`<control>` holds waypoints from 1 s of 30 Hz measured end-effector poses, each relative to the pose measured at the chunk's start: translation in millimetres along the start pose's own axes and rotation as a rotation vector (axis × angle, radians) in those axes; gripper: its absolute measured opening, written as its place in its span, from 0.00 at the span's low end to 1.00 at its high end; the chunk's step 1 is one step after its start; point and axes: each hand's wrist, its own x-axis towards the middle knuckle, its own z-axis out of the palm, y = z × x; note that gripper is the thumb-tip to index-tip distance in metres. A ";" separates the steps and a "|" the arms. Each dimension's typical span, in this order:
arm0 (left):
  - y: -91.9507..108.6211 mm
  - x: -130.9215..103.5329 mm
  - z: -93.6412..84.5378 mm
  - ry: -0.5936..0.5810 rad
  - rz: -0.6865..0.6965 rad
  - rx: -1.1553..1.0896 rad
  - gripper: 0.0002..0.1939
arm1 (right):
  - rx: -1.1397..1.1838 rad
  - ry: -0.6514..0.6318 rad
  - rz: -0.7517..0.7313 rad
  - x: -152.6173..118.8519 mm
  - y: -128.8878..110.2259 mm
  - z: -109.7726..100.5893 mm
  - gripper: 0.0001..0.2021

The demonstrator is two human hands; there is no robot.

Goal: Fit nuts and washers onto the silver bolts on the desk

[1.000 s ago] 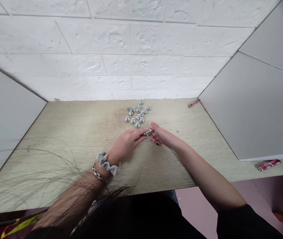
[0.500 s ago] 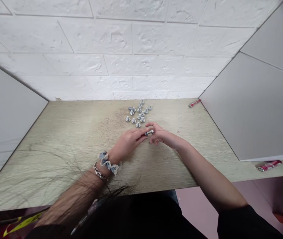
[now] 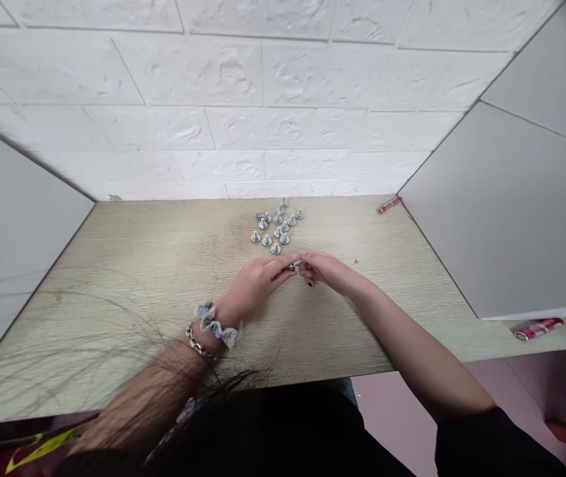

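My left hand point(image 3: 258, 281) is closed, its fingertips pinching one end of a small metal bolt point(image 3: 296, 264). From the other side, my right hand point(image 3: 325, 269) has its thumb and fingers shut on the bolt's free end. The two hands meet just above the table, with the bolt between them partly covered by fingers. Past my fingertips stands a loose group of several silver bolts with washers point(image 3: 276, 249), mostly with their shanks pointing up.
The pale wooden tabletop point(image 3: 154, 265) ends at a white brick wall point(image 3: 238, 126). Grey panels stand at the left point(image 3: 9, 232) and right point(image 3: 502, 218). One red battery-like cylinder point(image 3: 388, 204) lies in the back right corner, another point(image 3: 539, 329) by the right front edge.
My right fingers, spread around the bolt's end half a second ago, have closed onto it. My left hand and the group of bolts have stayed in place.
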 end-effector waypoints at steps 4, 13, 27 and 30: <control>-0.7 1.4 -2.7 0.063 -0.015 0.014 0.13 | 0.237 0.087 -0.033 -3.4 -10.8 -2.8 0.12; -1.0 1.8 -1.8 0.034 -0.041 0.029 0.13 | 0.028 0.259 -0.080 -2.5 -9.2 4.6 0.15; -7.5 -2.2 2.3 0.016 -0.060 0.074 0.14 | -0.421 0.335 -0.206 -6.0 -8.4 10.0 0.13; -8.2 -3.1 2.9 0.001 -0.076 0.079 0.14 | -0.431 0.332 -0.207 -6.1 -7.7 10.2 0.13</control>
